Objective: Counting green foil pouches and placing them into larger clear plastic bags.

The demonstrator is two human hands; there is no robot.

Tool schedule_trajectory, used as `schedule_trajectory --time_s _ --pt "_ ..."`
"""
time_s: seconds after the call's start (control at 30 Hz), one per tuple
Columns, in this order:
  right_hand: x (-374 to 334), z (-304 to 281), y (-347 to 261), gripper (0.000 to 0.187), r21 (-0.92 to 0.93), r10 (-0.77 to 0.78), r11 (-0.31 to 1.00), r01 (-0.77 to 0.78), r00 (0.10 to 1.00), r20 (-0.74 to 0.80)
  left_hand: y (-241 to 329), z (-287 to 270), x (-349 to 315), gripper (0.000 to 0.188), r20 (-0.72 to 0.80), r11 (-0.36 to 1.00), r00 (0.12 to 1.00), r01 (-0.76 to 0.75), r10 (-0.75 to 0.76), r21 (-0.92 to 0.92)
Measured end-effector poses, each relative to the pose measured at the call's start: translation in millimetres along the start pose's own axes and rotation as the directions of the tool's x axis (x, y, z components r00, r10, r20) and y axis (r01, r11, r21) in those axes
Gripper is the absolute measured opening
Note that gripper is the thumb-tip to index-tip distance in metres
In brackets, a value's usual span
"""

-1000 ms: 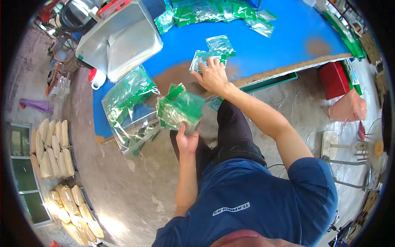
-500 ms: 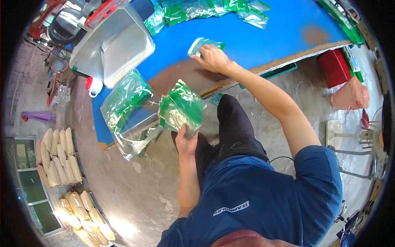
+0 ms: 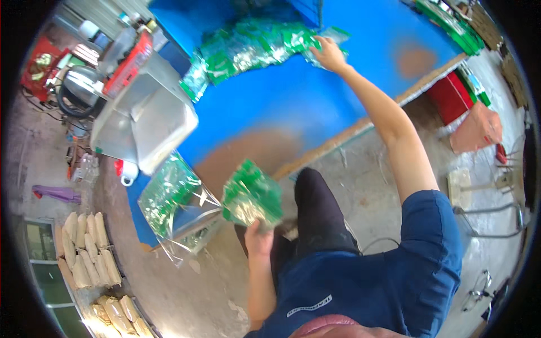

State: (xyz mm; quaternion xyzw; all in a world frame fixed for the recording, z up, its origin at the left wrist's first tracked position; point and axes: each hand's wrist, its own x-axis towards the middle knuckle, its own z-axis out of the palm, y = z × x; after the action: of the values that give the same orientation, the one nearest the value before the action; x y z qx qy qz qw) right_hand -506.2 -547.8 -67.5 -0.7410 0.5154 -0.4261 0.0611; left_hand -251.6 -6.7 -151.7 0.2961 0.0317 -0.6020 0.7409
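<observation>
Left hand [image 3: 260, 239] clasping green packets [image 3: 252, 194], these at twelve o'clock from grip, right hand [image 3: 329, 54] at packet heap's [image 3: 248, 50] three-o'clock end, grip indeterminable, blue tabletop [image 3: 236, 107], grey floor [image 3: 169, 287]

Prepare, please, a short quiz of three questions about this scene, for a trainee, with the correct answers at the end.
1. Choose one. What does the left hand hold?
A: a knife
B: a stack of green packets
C: a brush

2. True or false? The right hand is at the right end of the long pile of green packets on the blue table.

3. Fill in the missing word. The white jug by the table's left side has a ____ top.

Key:
1. B
2. True
3. red
</observation>
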Motion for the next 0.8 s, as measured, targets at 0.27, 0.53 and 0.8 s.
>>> schedule_trajectory --time_s 0.27,0.53,0.8 --pt "35.8 38.8 15.8 0.085 -0.306 0.239 0.939 -0.155 0.936 0.259 0.3 3.1 -31.1 0.061 -0.004 0.999 0.999 -0.034 0.035 0.038" --pt "-41.1 8.3 -23.9 0.081 -0.315 0.030 0.941 0.119 0.901 0.432 6.8 8.2 -26.3 0.064 -0.025 0.993 0.996 -0.083 0.085 0.083" --pt "-108.4 -46.9 -73.3 0.075 0.082 -0.505 0.809 0.582 0.617 0.603 11.8 -4.0 -13.4 0.065 0.026 0.994 0.999 -0.038 0.036 0.101"
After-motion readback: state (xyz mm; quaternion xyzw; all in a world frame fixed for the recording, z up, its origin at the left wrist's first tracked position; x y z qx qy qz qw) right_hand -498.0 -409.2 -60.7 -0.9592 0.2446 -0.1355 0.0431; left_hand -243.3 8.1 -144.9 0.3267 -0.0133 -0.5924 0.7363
